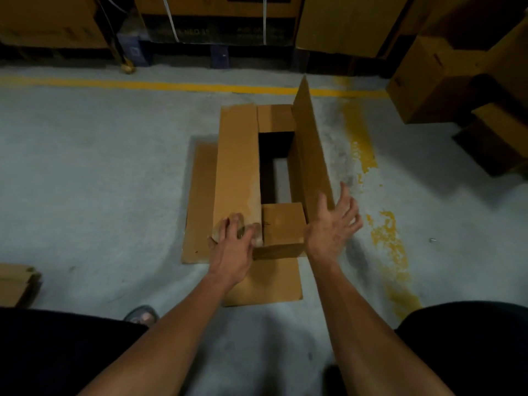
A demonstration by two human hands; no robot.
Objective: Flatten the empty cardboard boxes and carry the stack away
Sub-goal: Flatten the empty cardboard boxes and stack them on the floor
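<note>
An open brown cardboard box (pixel 238 164) stands on the concrete floor in front of me, both ends open so the floor shows through its middle. Its left long flap lies folded flat on top. The right long flap (pixel 307 144) stands upright. A short near flap (pixel 283 224) is folded inward. My left hand (pixel 233 244) presses down on the near end of the left flap, fingers curled over its edge. My right hand (pixel 333 224) is open with spread fingers, against the outer side of the upright flap near its base. Bottom flaps (pixel 200 201) lie spread on the floor.
Stacked cardboard boxes (pixel 428 81) stand at the right, more line the back wall (pixel 217 18) on pallets. A small piece of cardboard (pixel 17 284) lies at the left edge. Yellow floor lines (pixel 143 84) run across behind the box and down its right side. My foot (pixel 141 314) shows below.
</note>
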